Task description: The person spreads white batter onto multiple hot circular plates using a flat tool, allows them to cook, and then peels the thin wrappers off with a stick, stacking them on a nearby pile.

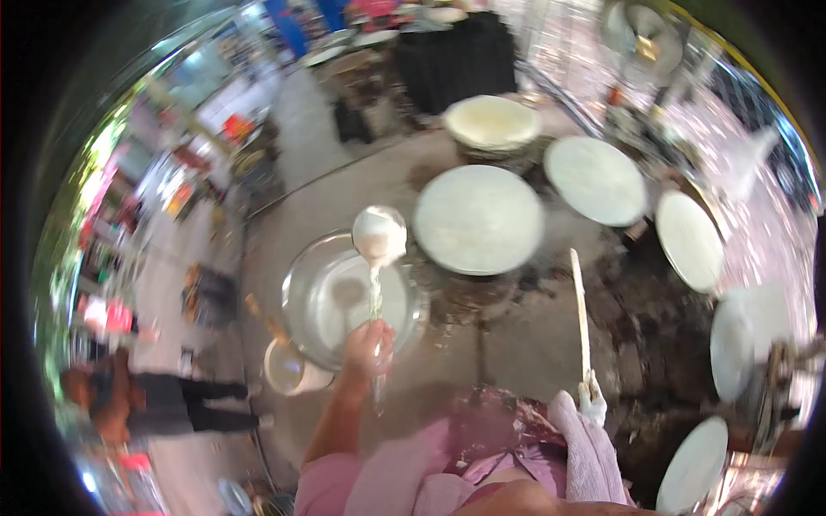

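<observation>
Gripped in my left hand (pixel 370 348) is the handle of a metal ladle (pixel 379 235), its bowl held above a wide metal basin (pixel 293 284) of whitish liquid. My right hand (pixel 592 403), in a light glove or wrap and with a sleeve over the forearm, holds a long pale stick (pixel 581 303) pointing away from me. In front stands a large round white griddle or batter-covered plate (pixel 479 219). Similar round surfaces (pixel 595 180) curve around on the right.
A pale bucket (pixel 284 367) with a wooden handle (pixel 264 319) stands beside the basin. Another person (pixel 155 403) is at the left. A black cloth (pixel 455 61) hangs at the back. Farther round plates (pixel 689 240) line the right side, and a fan (pixel 642 39) stands behind them.
</observation>
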The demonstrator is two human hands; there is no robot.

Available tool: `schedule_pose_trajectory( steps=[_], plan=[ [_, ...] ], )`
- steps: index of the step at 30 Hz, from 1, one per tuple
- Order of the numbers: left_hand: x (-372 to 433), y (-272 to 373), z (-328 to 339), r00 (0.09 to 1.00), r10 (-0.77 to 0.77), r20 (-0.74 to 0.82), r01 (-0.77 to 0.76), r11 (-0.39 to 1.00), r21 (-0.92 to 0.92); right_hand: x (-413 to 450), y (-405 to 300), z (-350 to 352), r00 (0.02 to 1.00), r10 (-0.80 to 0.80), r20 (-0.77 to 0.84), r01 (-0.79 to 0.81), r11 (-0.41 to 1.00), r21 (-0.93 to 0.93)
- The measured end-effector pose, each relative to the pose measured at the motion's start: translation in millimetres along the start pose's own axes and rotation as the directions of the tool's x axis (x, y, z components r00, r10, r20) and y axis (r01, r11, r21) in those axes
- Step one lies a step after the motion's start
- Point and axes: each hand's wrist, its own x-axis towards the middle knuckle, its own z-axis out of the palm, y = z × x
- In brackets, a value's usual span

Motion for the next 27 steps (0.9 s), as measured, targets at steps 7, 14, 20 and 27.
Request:
schedule_pose_trajectory(
  steps=[7,14,20,27],
  plan=[
    [97,-52,152,0.242,-0.379,0.893,0.809,0.587,0.03,-13,23,-81,0.932,0.134,-0.337,-0.17,0.982,-0.081],
    [76,0,473,0.093,-0.508,0.856,0.501,0.767,0.4,-58,84,-207,0.646,0.168,-0.745,-0.017,0.979,0.205],
    [34,46,721,-0.065,-0.5,0.863,0.293,0.817,0.496,-43,102,-298,0.395,0.258,-0.882,0.022,0.957,0.29],
    [-42,9,955,-0.034,-0.461,0.887,0.038,0.886,0.462,69,15,-416,0.341,0.158,-0.926,0.081,0.977,0.197]
  ],
)
